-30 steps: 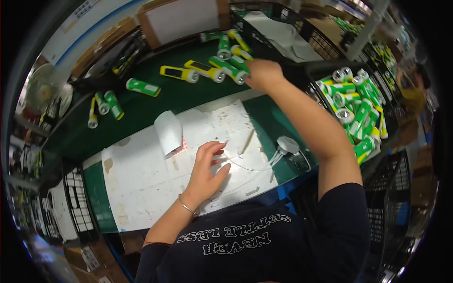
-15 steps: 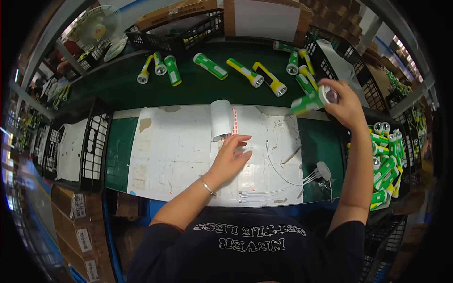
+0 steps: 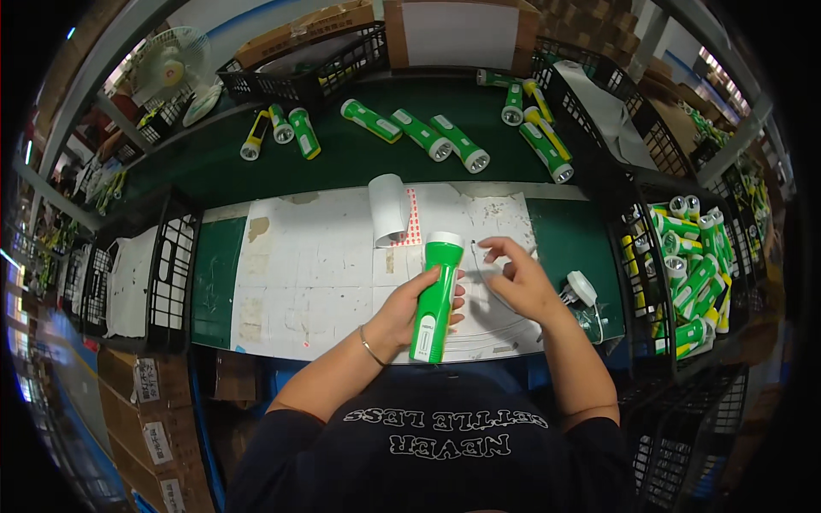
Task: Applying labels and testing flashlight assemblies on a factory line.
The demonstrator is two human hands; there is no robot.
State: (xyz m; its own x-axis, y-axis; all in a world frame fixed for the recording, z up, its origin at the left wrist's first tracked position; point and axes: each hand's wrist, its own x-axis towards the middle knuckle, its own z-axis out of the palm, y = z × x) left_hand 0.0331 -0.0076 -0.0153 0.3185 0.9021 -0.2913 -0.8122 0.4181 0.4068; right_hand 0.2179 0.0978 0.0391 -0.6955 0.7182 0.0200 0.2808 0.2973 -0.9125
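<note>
Now the left hand [image 3: 405,309] wraps fingers [image 3: 458,303] round a green flashlight [image 3: 437,295], the right hand [image 3: 523,289] half-curled beside it, seemingly empty.

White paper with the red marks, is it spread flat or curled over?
Curled over: beyond the flashlight, the paper bends into an open roll, with red marks showing to its right.

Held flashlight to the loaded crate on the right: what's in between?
Head view: going from the green flashlight toward the black crate, first the right hand, then the white cable hub.
</note>
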